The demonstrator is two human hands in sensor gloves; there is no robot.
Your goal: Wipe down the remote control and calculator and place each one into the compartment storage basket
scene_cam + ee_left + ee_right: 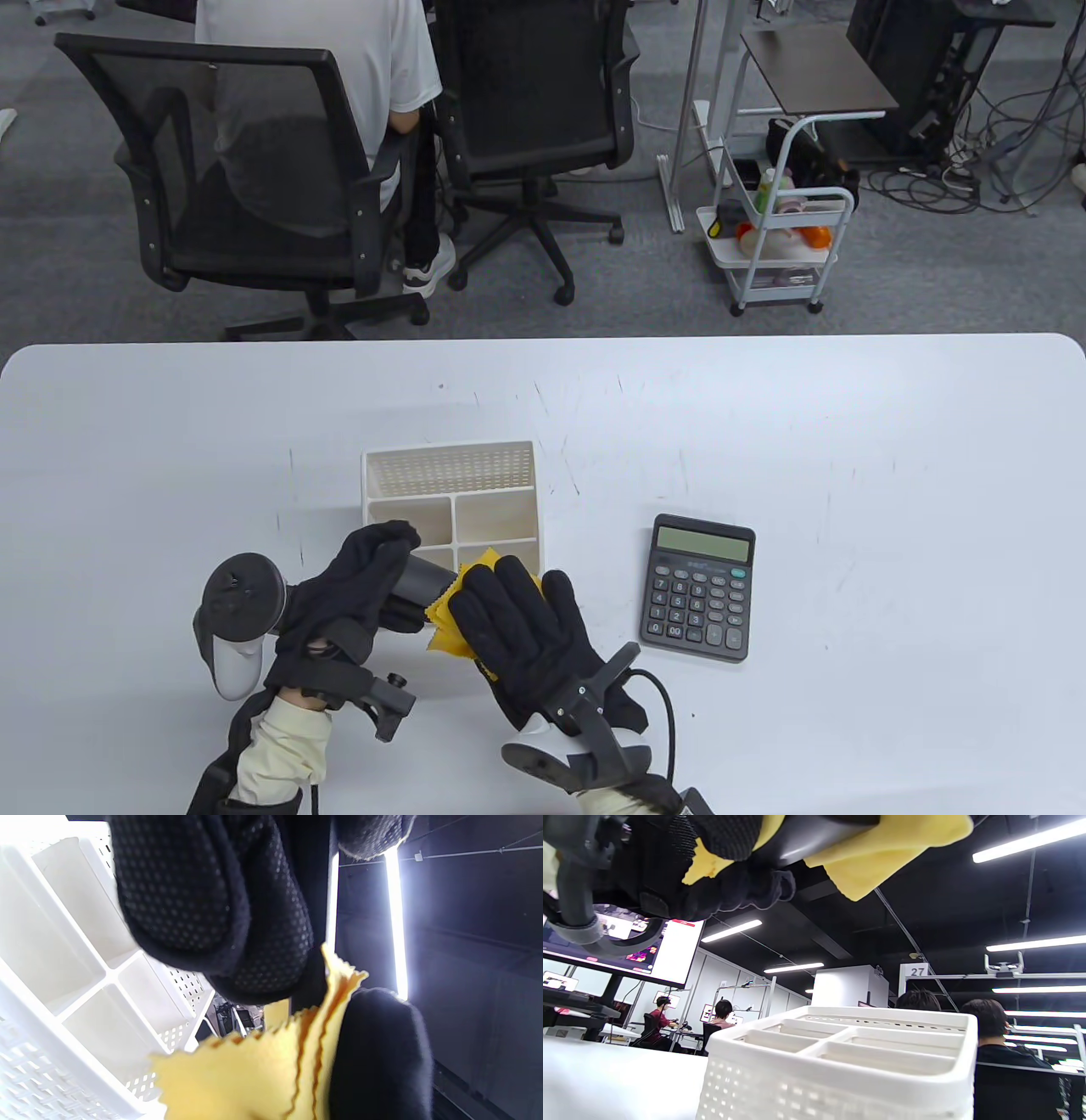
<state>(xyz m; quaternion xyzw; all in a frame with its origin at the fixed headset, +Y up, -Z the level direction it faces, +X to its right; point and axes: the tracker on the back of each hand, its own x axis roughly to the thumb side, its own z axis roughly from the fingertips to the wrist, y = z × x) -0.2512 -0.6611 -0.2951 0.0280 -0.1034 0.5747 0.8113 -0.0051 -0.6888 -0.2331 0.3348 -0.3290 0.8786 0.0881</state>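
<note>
My left hand (361,586) grips one end of the dark grey remote control (424,584), holding it just in front of the white compartment basket (450,458). My right hand (513,624) wraps a yellow cloth (448,637) round the remote's other end. In the right wrist view the cloth (882,853) is folded over the grey remote (806,840), above the basket (840,1069). The left wrist view shows my left fingers (203,899), the cloth's zigzag edge (254,1069) and the basket's compartments (85,984). The black calculator (700,598) lies flat on the table, right of the basket, untouched.
The white table (848,467) stretches wide to the right and far side. Beyond its far edge stand two office chairs (254,170), one with a seated person, and a small white cart (780,246).
</note>
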